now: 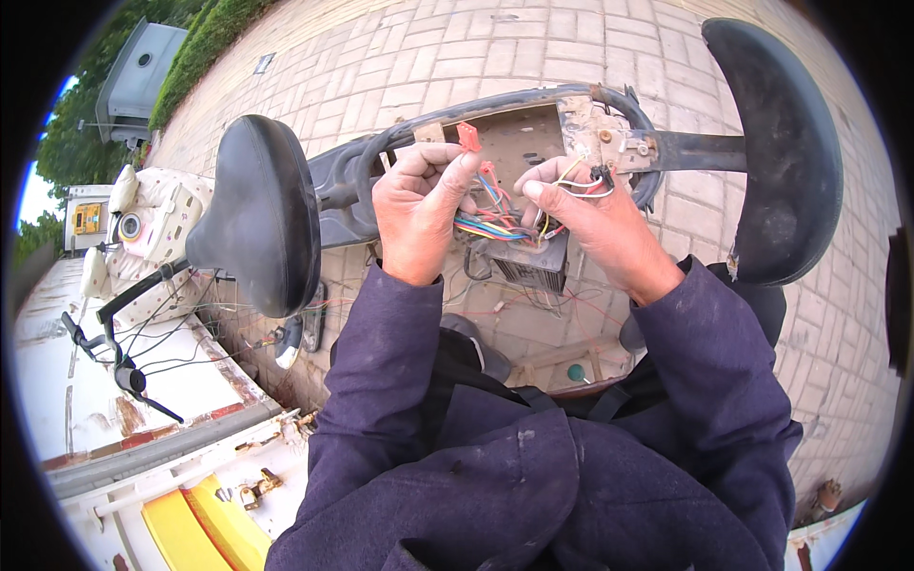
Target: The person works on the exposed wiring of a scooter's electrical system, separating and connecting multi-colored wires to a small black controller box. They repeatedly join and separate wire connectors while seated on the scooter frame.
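Observation:
My left hand [419, 209] pinches a red plastic connector [466, 136], raised over the open battery bay of a scooter frame [519, 133]. Another small red piece [486, 168] hangs on coloured wires [486, 227] just right of it. My right hand [595, 233] has its fingers closed on a bunch of thin white, yellow and black wires [571, 187] with small connectors at their ends [603, 177]. Below both hands sits a finned metal box [524, 262], where the wire bundle runs. Part of the wiring behind my fingers is hidden.
Black seats flank the frame, left [252, 214] and right [785, 152]. At left are a spotted cushioned seat [152, 195], handlebars [129, 381], loose cables and a rusty white metal platform [67, 438] with a yellow panel [200, 523]. Paving [619, 57] surrounds it; a hedge lies behind.

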A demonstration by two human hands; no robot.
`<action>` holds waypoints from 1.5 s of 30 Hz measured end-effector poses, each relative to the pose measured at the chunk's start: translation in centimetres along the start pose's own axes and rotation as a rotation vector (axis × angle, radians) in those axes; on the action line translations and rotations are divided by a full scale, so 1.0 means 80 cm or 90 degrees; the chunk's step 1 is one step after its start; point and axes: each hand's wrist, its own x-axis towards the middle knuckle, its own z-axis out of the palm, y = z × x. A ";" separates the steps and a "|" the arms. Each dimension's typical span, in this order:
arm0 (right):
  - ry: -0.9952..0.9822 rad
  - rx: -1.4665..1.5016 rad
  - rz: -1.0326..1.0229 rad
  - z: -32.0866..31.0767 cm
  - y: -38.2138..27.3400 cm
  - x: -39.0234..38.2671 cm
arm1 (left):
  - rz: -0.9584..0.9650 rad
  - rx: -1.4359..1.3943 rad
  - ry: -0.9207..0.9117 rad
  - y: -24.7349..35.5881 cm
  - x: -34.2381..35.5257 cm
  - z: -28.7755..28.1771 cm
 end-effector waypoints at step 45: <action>-0.007 0.110 -0.089 0.053 0.041 -0.043 | 0.273 0.499 0.306 -0.013 -0.138 0.040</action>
